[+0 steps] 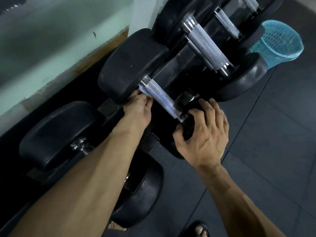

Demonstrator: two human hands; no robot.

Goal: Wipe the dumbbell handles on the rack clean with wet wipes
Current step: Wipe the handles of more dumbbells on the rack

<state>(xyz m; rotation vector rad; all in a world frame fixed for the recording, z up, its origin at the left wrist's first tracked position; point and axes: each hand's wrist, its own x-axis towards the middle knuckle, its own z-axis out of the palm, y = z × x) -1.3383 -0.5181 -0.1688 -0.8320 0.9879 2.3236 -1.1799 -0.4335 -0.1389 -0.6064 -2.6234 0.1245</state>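
No writing, number, label or brand mark can be read on anything in view; every surface shows plain or blurred.

Basket (280, 41) behind rack (186, 69), right of dumbbells (164, 98), on floor (273, 134).

A blue mesh wastebasket (280, 43) stands on the dark tiled floor (273, 134), well beyond the right hand. A pale green wall (51, 48) runs far left of the left hand. Two sandalled feet (199, 230) show below both forearms.
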